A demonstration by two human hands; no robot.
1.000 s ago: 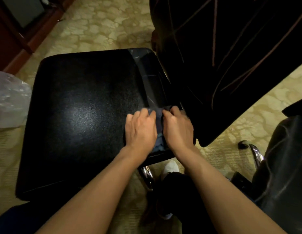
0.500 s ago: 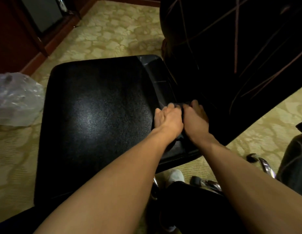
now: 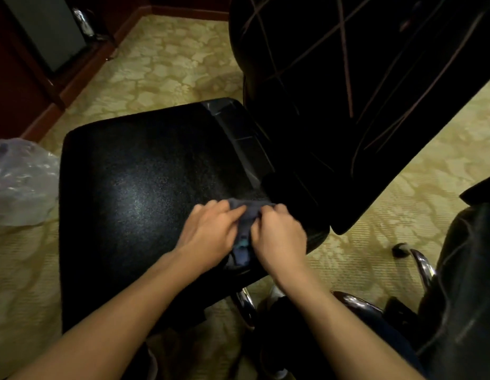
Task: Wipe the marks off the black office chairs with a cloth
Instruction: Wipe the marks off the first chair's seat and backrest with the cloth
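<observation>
Both hands have drawn the crumpled dark blue cloth [image 3: 245, 223] back from the backrest toward the black textured chair seat's [image 3: 145, 182] near edge. The left hand [image 3: 211, 231] and right hand [image 3: 279, 234] each curl onto the cloth, pressing it down. Wiping looks midway.

Yellow flowery carpet [image 3: 169, 69] under all. On it: black chair seat [image 3: 134, 187] in the middle, see-thru plastic bag [image 3: 21, 182] at left, 2nd dark chair [image 3: 468, 283] at right.

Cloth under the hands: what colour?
Dark blue-grey cloth, best seen in the head view.
</observation>
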